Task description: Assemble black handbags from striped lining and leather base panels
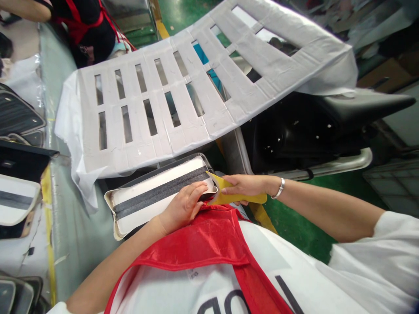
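Note:
A white-lined bag piece (153, 194) with a dark grey stripe along its middle lies in front of me, its rim dark and its edges turned up. My left hand (185, 204) rests on its near right part, fingers bent together over the edge; the fingertips are partly hidden. In my right hand (247, 185) is a flat yellow scraper (214, 194), gripped with the thumb on top. The scraper's pointed end touches or nearly touches the bag piece's right corner. What lies under that corner is hidden.
A white slotted rack (216, 87) covered in sheeting stands just beyond the bag piece. Black bag pieces (294, 131) rest below its right side near a metal rail (340, 165). More bag pieces (16, 198) lie on the left bench. Another person in a red apron (87, 26) is at upper left.

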Tool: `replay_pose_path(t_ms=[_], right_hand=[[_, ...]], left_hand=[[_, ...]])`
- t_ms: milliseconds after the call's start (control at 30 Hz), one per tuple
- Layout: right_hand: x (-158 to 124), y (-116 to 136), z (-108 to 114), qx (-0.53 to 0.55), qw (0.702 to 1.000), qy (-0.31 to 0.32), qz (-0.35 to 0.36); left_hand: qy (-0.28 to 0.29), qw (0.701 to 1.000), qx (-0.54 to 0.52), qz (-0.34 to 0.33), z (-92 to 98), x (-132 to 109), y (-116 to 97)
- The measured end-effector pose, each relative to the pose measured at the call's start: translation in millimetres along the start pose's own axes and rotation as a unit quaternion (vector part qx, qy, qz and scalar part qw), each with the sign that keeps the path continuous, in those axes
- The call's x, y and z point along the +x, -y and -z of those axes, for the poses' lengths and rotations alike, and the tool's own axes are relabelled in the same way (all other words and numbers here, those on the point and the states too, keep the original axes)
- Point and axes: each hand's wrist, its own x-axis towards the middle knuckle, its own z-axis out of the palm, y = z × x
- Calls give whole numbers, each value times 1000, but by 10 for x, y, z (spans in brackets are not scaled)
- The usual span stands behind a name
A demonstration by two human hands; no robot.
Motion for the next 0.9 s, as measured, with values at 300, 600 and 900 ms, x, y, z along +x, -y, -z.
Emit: replay_pose_path(t_ms=[300,600,900], right_hand=[[51,18,94,-2,999,32,-2],[140,-37,163,1,998,68,-12],[119,-65,-85,89,996,-21,-6]], left_hand=[[-3,1000,-9,-1,-14,8,11],[-12,1000,-5,0,-20,19,-19],[-9,999,-34,13,-44,11,-10]])
